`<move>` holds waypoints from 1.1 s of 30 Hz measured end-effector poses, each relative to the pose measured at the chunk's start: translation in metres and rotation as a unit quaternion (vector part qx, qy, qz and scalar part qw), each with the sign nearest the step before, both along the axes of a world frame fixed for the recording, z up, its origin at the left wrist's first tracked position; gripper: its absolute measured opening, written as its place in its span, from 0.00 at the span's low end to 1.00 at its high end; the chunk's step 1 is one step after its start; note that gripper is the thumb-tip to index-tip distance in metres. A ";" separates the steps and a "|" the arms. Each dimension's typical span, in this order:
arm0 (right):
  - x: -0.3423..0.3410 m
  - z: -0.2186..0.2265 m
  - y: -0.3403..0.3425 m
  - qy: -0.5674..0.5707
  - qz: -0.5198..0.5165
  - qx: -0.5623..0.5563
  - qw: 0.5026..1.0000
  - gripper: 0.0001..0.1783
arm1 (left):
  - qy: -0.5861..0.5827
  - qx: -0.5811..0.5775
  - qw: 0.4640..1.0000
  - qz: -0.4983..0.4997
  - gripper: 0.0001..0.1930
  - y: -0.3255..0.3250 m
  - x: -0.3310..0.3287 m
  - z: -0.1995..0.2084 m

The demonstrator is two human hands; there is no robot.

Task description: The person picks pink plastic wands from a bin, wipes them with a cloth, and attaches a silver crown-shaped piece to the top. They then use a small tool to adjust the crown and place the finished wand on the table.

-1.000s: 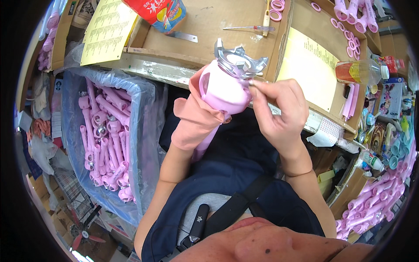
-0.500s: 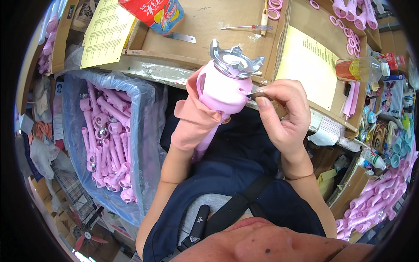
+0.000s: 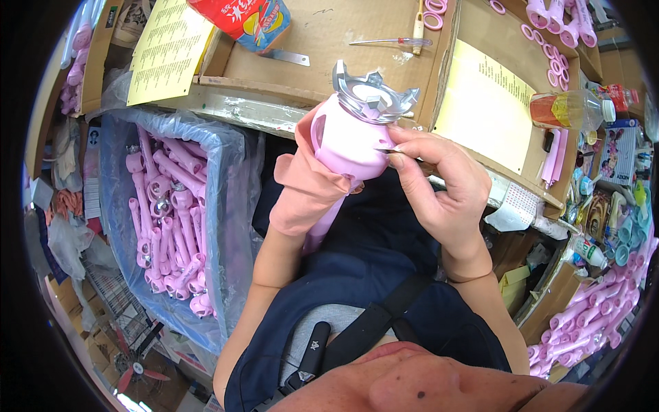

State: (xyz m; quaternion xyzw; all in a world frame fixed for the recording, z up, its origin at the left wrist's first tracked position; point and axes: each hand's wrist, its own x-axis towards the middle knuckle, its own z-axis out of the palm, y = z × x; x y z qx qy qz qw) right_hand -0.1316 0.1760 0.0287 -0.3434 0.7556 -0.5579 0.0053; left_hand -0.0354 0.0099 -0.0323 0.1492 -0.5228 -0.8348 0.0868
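Observation:
A pink plastic wand-like part point(image 3: 351, 144) with a rounded head and a long handle is held upright, slightly tilted, in front of my chest. A silver, crown-shaped ring point(image 3: 376, 103) sits on top of its head. Wrapped round its left side is my left hand point(image 3: 302, 189), covered by a salmon-coloured glove and closed on it. My right hand point(image 3: 446, 185) pinches a small thin dark blade point(image 3: 388, 150) between thumb and index finger. The blade's tip meets the right side of the pink head, close to a small hole. Most of the blade is hidden by the fingers.
At left, a blue plastic-lined bin point(image 3: 230, 226) holds many pink parts. Ahead, a cardboard tray point(image 3: 329, 41) carries a screwdriver point(image 3: 398, 42), a metal strip point(image 3: 292, 58) and a red-blue pouch point(image 3: 250, 24). Pink rings point(image 3: 555, 65), a yellow sheet point(image 3: 480, 103) and a bottle point(image 3: 573, 110) lie to the right.
My right hand has shifted slightly left, and its fingertips are now closer to the pink head. The blade's tip has moved a little along its side. My left hand keeps its hold.

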 end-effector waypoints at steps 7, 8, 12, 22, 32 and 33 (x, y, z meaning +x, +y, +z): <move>-0.001 0.005 -0.001 0.042 -0.005 0.019 0.999 0.06 | 0.008 -0.024 1.000 -0.005 0.53 0.000 -0.001 -0.001; -0.001 0.005 -0.002 0.036 -0.007 0.021 0.999 0.06 | 0.003 -0.020 1.000 -0.001 0.53 0.001 -0.002 0.001; -0.002 0.005 -0.001 0.048 -0.011 0.025 0.998 0.06 | -0.044 -0.052 0.998 0.006 0.58 0.006 -0.003 0.011; -0.002 0.002 -0.004 0.040 -0.035 0.010 0.999 0.08 | -0.003 -0.088 0.996 -0.017 0.54 -0.004 0.001 -0.010; -0.001 0.001 -0.003 0.037 -0.044 0.006 0.998 0.08 | -0.013 0.026 1.000 -0.008 0.54 0.005 -0.001 0.005; -0.001 0.000 -0.003 0.038 -0.045 0.000 0.998 0.08 | -0.010 0.013 1.000 -0.008 0.54 0.005 -0.002 0.006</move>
